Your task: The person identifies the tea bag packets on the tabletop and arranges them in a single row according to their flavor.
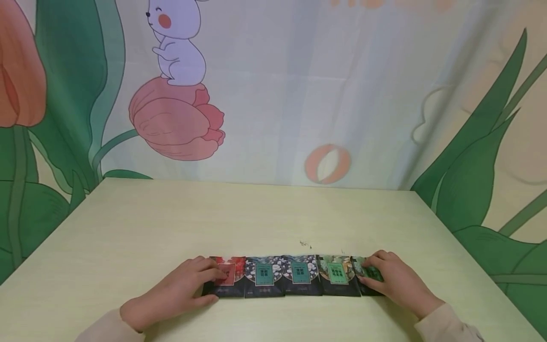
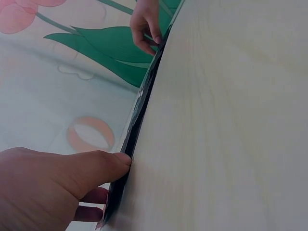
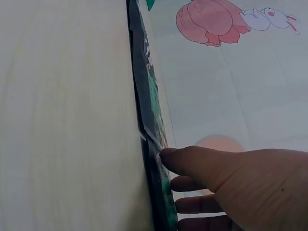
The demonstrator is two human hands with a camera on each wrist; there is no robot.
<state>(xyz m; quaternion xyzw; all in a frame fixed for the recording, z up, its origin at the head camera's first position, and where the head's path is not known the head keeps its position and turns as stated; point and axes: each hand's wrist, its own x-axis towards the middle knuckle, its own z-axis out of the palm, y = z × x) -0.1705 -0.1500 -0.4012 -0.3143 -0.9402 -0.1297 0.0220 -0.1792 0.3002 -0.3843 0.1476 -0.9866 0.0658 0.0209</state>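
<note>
Several flat printed sachets lie in a side-by-side row on the table in the head view. At the left end is a red-labelled sachet, partly under the fingers of my left hand. Two flower-patterned sachets with teal labels come beside it, then a sachet with a light green label. My right hand rests its fingers and thumb on the dark green sachet at the right end, covering part of it. In the left wrist view, the left thumb touches the row's near edge.
The pale wooden table has small dark marks behind the row. A curtain printed with a rabbit, tulips and leaves hangs along the table's back edge and sides.
</note>
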